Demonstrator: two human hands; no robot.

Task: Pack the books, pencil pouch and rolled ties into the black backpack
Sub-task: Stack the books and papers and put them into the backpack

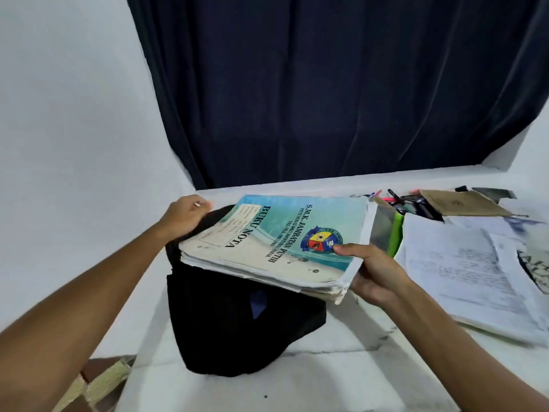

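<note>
While the top cover of the stack of books (276,242) reads "BUKU NOTA" and "S.M.K. JAMBATAN PUTIH" beside a school crest, the smaller lines of print are too blurred to read. The right hand (375,272) pinches the near right corner of the stack, thumb on the cover and fingers curled underneath, holding it tilted just above the black backpack (234,322). The left hand (188,215) reaches forward with its fingers curled over the backpack's far upper edge, gripping the fabric. The backpack stands on a white table (312,382). To the right lie loose papers (475,272) with handwriting, a brown booklet (463,203) and a clear pencil pouch (392,227) with a green edge and pens showing, just behind the stack. A dark blue curtain (341,84) hangs behind the table, between white walls (65,114)
</note>
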